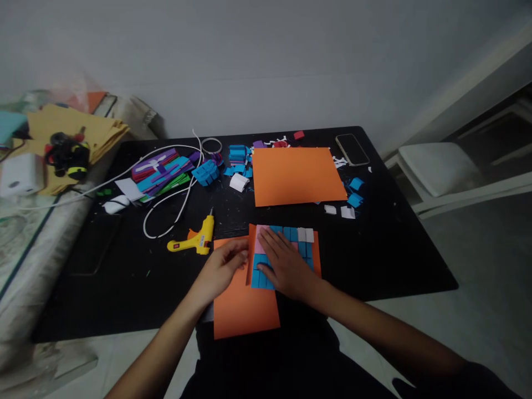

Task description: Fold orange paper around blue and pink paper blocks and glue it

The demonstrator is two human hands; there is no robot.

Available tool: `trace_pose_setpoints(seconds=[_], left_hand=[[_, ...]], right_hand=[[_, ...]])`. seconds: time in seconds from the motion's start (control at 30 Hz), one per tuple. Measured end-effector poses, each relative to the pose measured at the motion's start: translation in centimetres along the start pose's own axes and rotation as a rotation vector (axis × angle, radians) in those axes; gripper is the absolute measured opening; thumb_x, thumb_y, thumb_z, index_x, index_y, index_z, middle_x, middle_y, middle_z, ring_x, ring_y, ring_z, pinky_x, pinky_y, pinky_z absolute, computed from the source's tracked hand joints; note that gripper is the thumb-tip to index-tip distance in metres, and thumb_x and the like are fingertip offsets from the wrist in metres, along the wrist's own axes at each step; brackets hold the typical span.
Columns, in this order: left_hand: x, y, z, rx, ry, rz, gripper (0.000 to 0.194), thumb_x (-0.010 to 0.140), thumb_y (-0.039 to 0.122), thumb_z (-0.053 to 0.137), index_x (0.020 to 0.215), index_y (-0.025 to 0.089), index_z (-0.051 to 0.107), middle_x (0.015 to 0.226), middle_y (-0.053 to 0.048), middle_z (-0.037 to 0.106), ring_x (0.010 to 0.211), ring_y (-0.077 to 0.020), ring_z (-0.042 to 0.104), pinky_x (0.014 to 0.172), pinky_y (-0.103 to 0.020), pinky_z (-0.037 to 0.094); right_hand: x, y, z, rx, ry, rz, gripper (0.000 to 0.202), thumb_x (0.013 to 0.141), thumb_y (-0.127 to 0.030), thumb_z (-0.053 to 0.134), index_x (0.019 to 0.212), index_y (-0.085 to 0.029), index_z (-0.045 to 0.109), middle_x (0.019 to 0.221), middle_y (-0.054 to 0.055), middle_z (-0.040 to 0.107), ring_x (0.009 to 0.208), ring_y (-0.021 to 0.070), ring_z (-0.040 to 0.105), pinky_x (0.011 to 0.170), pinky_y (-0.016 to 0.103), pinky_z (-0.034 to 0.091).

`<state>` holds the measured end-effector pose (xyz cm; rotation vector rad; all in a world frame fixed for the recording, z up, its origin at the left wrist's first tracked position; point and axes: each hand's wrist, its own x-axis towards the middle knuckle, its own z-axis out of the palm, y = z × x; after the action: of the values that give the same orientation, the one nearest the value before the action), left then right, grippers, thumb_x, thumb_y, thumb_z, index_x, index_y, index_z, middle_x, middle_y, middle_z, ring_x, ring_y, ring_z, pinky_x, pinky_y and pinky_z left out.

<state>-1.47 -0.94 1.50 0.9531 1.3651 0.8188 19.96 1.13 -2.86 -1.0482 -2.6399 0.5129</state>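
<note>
My right hand (286, 263) lies flat with its fingers out, pressing on blue paper pieces (305, 252) and a pink paper square (261, 244). These pieces cover an orange paper panel (317, 249) in a grid, with a pale grey piece (305, 235) at its upper right corner. My left hand (224, 266) is curled, thumb near the fingers, at the panel's raised left edge (250, 260); it seems to pinch that edge, though the fingertips partly hide the contact. Beneath my left hand rests an orange sheet (245, 310), overhanging the table's front edge.
A yellow glue gun (197, 238) lies left of my hands, near a looped white cable (166, 233). Colored paper strips (162, 172) are piled behind it. Another orange sheet (297, 177) covers paper scraps. A phone (352, 149) lies at the back right of the black table (390, 249).
</note>
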Motion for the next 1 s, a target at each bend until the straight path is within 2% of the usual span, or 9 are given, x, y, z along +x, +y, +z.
trace_pose_setpoints(seconds=[0.2,0.33,0.57,0.8,0.9,1.0], left_hand=[[-0.8,-1.2,1.4,0.420,0.054,0.375,0.033,0.103,0.028,0.050,0.125,0.020,0.073,0.121,-0.011,0.072,0.113,-0.0254,0.068,0.102,-0.044,0.056],[-1.5,-1.9,2.3,0.529,0.060,0.482,0.038,0.107,0.022,0.043,0.137,0.021,0.065,0.130,-0.014,0.065,0.124,-0.0246,0.065,0.106,-0.043,0.057],[-1.5,-2.8,3.3,0.648,0.138,0.535,0.037,0.107,0.022,0.047,0.142,0.018,0.060,0.130,-0.015,0.061,0.124,-0.0246,0.065,0.108,-0.042,0.057],[-1.4,-3.0,3.6,0.691,0.177,0.550,0.036,0.106,0.024,0.051,0.141,0.020,0.059,0.130,-0.014,0.061,0.124,-0.0257,0.066,0.106,-0.042,0.057],[-1.5,-2.6,3.7,0.680,0.188,0.517,0.034,0.104,0.030,0.057,0.137,0.020,0.059,0.127,-0.013,0.064,0.120,-0.0271,0.067,0.103,-0.043,0.057],[-1.3,-2.0,3.5,0.656,0.230,0.428,0.032,0.101,0.037,0.061,0.127,0.019,0.061,0.117,-0.012,0.069,0.105,-0.0270,0.071,0.091,-0.041,0.059]], right_hand=[[0.1,0.1,0.0,0.052,0.012,0.002,0.073,0.108,-0.042,0.047,0.167,-0.008,0.021,0.169,0.023,0.036,0.161,0.0323,0.028,0.129,0.060,0.033],[0.2,0.1,-0.1,0.069,0.026,-0.007,0.071,0.107,-0.041,0.049,0.165,-0.007,0.026,0.169,0.024,0.035,0.161,0.0332,0.028,0.128,0.062,0.034],[0.2,0.0,-0.2,0.063,0.003,-0.002,0.067,0.104,-0.034,0.051,0.161,-0.003,0.033,0.169,0.025,0.035,0.162,0.0336,0.025,0.129,0.061,0.031],[0.1,0.1,-0.2,0.102,0.041,-0.013,0.066,0.106,-0.032,0.045,0.163,-0.003,0.028,0.169,0.025,0.034,0.163,0.0315,0.022,0.129,0.060,0.031],[0.0,0.2,-0.2,0.138,0.068,-0.011,0.069,0.105,-0.032,0.046,0.164,-0.003,0.025,0.170,0.025,0.033,0.163,0.0317,0.022,0.129,0.060,0.033],[0.0,0.2,-0.3,0.130,0.073,-0.006,0.067,0.106,-0.034,0.047,0.163,-0.004,0.028,0.168,0.026,0.036,0.162,0.0327,0.024,0.128,0.060,0.034]])
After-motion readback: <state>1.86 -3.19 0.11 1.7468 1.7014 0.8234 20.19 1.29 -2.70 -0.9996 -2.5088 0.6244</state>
